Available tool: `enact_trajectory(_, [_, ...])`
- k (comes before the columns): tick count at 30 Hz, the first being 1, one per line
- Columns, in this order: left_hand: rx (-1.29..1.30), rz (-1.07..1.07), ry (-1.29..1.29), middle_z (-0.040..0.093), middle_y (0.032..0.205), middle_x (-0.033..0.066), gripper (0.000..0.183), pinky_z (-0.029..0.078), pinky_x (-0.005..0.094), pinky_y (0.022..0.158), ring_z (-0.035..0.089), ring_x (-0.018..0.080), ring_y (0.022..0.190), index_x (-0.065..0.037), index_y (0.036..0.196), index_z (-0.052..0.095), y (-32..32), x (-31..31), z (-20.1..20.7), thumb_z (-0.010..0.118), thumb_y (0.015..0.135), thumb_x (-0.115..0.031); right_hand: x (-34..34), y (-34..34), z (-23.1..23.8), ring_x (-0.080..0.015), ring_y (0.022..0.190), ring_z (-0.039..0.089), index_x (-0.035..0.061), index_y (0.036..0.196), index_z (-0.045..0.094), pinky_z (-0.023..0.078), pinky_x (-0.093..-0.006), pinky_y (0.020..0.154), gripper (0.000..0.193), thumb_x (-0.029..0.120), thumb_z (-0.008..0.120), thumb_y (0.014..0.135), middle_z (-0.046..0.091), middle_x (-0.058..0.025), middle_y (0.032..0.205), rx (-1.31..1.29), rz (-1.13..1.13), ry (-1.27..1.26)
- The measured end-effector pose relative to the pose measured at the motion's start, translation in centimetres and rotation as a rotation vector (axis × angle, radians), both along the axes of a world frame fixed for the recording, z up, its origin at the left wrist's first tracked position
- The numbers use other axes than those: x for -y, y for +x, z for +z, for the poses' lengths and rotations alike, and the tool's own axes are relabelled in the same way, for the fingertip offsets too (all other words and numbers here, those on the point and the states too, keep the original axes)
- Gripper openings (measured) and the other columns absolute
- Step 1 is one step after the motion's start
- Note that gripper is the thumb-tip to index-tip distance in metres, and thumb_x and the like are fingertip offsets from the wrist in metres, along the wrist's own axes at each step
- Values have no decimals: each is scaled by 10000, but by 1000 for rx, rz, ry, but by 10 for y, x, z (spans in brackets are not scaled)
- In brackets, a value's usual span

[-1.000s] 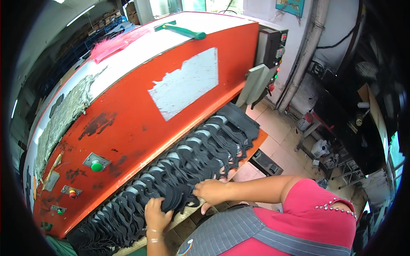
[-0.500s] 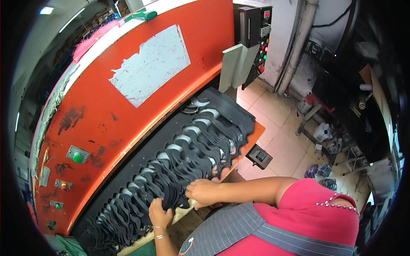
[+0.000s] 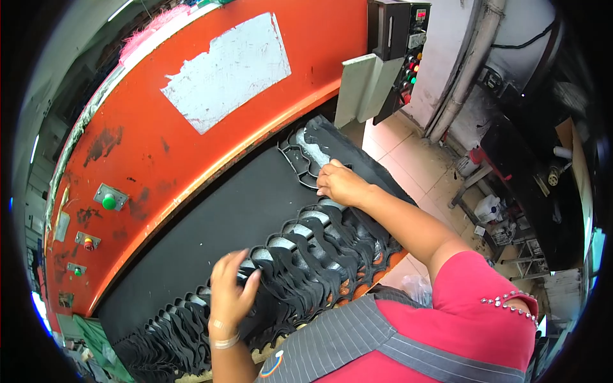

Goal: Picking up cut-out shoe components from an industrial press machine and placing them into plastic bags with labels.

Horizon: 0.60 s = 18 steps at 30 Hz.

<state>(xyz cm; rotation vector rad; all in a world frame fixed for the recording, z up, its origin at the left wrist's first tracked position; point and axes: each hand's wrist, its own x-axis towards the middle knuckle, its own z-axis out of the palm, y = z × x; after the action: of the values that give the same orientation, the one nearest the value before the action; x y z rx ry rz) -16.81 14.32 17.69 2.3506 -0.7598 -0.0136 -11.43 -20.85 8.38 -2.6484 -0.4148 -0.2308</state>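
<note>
My right hand [image 3: 343,184] reaches to the far right of the black work surface, its fingers closed on the edge of a cutting die [image 3: 295,159], a curvy frame of thin dark metal strip. The die lies at the far corner of a black sheet [image 3: 364,153]. My left hand [image 3: 230,290] is raised over the near middle, thumb and fingers apart, holding nothing that I can see. Below it and to its right spread layered black sheets with rows of wavy cut-outs [image 3: 319,246]. Grey-white shows through the holes.
A large orange machine [image 3: 153,147] with green and red buttons rises along the far side. Beside its right end stand a pale metal plate [image 3: 365,89] and a control box [image 3: 412,64] with lit buttons. Green cloth [image 3: 102,348] hangs at the near left.
My hands have left the bunched black pieces at the near edge. The right has moved up and away to the die; the left has lifted and opened. My view has shifted slightly.
</note>
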Motion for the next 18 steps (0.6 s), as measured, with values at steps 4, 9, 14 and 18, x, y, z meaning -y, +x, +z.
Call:
enact_trajectory(4, [123,-224,-39,561,1255,143,381,377,434,1021,514,335,1179,-89,1192,602,29,93,-34,644,821,-169,-3,-26,1,-283,957,530,44,818,667,448,-347,860,213,197,753,698,609,-92,953,57,10,61])
enact_trajectory(9, [390,-153,211,537,1321,55,354,343,444,1057,460,304,1257,-181,1224,604,31,130,-90,589,872,-213,5,-33,-1,-283,870,548,40,706,630,463,-360,798,184,188,738,709,615,-87,861,111,100,71])
enact_trajectory(14, [320,-151,186,542,1312,55,344,332,459,1053,451,295,1263,-192,1207,617,20,131,-96,608,863,-201,14,-40,8,-287,800,563,38,665,619,473,-364,755,188,185,715,732,622,-95,775,118,173,-23])
enact_trajectory(18, [181,-238,116,599,1223,41,320,408,419,955,528,281,1130,-147,1158,639,39,130,-84,628,840,-184,16,-49,-5,-273,929,565,52,760,666,471,-346,842,170,221,689,756,653,-97,928,179,147,34])
